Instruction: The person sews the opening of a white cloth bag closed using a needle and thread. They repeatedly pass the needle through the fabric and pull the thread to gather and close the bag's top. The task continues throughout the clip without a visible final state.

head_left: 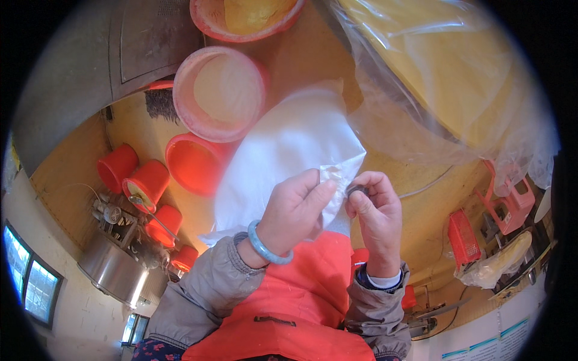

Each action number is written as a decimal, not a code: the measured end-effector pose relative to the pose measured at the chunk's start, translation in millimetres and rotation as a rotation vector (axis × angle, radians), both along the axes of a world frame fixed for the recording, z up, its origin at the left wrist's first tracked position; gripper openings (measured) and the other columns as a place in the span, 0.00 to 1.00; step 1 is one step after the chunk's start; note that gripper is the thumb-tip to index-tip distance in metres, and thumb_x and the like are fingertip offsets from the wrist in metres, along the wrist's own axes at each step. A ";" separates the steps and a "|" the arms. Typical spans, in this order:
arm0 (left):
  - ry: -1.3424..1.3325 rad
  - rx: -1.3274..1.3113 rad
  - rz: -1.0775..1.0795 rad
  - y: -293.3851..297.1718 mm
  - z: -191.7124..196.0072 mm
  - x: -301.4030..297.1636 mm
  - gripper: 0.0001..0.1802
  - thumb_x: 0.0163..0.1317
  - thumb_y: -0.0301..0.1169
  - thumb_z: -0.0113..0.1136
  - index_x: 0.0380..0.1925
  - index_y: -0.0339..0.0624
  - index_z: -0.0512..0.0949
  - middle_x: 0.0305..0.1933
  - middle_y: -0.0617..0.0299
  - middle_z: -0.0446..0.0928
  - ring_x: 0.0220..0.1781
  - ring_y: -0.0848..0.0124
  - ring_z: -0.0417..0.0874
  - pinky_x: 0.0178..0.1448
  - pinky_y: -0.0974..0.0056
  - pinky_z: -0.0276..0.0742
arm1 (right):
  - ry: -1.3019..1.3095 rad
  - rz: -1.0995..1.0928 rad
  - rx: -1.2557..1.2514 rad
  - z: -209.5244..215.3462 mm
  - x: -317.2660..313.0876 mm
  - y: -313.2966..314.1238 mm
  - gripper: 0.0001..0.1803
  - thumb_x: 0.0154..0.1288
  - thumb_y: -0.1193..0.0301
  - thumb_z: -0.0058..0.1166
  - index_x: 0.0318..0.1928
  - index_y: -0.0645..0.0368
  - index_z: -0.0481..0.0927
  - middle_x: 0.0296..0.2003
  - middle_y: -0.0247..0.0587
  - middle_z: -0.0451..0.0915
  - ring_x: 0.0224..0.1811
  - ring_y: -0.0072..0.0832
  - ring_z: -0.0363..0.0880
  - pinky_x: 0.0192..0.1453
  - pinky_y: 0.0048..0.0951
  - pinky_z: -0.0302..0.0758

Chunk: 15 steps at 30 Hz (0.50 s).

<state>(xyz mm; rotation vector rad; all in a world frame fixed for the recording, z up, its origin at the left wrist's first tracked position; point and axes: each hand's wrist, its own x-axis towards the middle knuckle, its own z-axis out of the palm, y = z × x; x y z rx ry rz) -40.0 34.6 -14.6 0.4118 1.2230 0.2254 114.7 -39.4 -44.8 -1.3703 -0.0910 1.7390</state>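
Observation:
A large white sack (pixel 289 144) stands before me, its top corner drawn up toward my hands. My left hand (pixel 296 207), with a pale blue bangle (pixel 262 243) at the wrist, is closed on a folded piece of the sack's edge, thumb pressed on top. Just right of it, my right hand (pixel 378 210) pinches a small dark object (pixel 357 191) between thumb and curled fingers. Its kind is too small to make out. The two hands are close together at the sack's corner.
Beyond the sack stand a pink-rimmed tub (pixel 223 93) of pale powder and another tub (pixel 250 18) with yellow contents. Several red buckets (pixel 150 180) are to the left. Clear plastic sheeting (pixel 433 78) covers a yellow surface at right. A pink stool (pixel 512 201) and red basket (pixel 463 237) stand farther right.

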 end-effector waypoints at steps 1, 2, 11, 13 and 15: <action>-0.003 0.001 -0.005 0.5 -0.4 -0.6 0.12 0.73 0.34 0.48 0.36 0.38 0.76 0.22 0.71 0.72 0.16 0.85 0.67 0.19 0.76 0.60 | 0.000 0.009 -0.001 0.3 -0.3 0.5 0.09 0.67 0.76 0.57 0.46 0.62 0.74 0.34 0.29 0.75 0.32 0.14 0.69 0.37 0.16 0.69; 0.002 -0.005 -0.013 1.0 -0.6 -1.0 0.12 0.73 0.34 0.48 0.36 0.37 0.76 0.22 0.71 0.72 0.16 0.85 0.67 0.19 0.76 0.60 | 0.003 0.019 -0.004 0.5 -0.4 1.1 0.09 0.66 0.76 0.57 0.45 0.62 0.74 0.34 0.29 0.76 0.32 0.14 0.69 0.37 0.16 0.69; -0.003 -0.028 -0.014 6.4 1.1 -2.6 0.13 0.72 0.34 0.48 0.35 0.37 0.76 0.22 0.70 0.72 0.16 0.85 0.67 0.18 0.76 0.60 | 0.035 0.034 -0.005 1.1 -0.5 4.9 0.09 0.66 0.77 0.58 0.45 0.62 0.74 0.33 0.29 0.76 0.31 0.14 0.69 0.36 0.16 0.68; -0.004 -0.021 -0.024 6.9 2.0 -2.2 0.13 0.72 0.34 0.49 0.35 0.37 0.76 0.22 0.70 0.72 0.16 0.85 0.67 0.18 0.76 0.60 | 0.047 0.018 0.011 1.6 -1.6 5.7 0.09 0.66 0.77 0.57 0.45 0.62 0.73 0.33 0.30 0.76 0.31 0.14 0.70 0.35 0.16 0.69; 0.000 -0.023 -0.028 7.2 2.5 -1.9 0.13 0.72 0.34 0.49 0.34 0.36 0.76 0.21 0.69 0.72 0.16 0.84 0.68 0.18 0.75 0.60 | -0.015 0.037 0.014 2.7 -3.1 7.1 0.09 0.66 0.77 0.57 0.45 0.62 0.73 0.33 0.30 0.76 0.30 0.15 0.70 0.34 0.16 0.69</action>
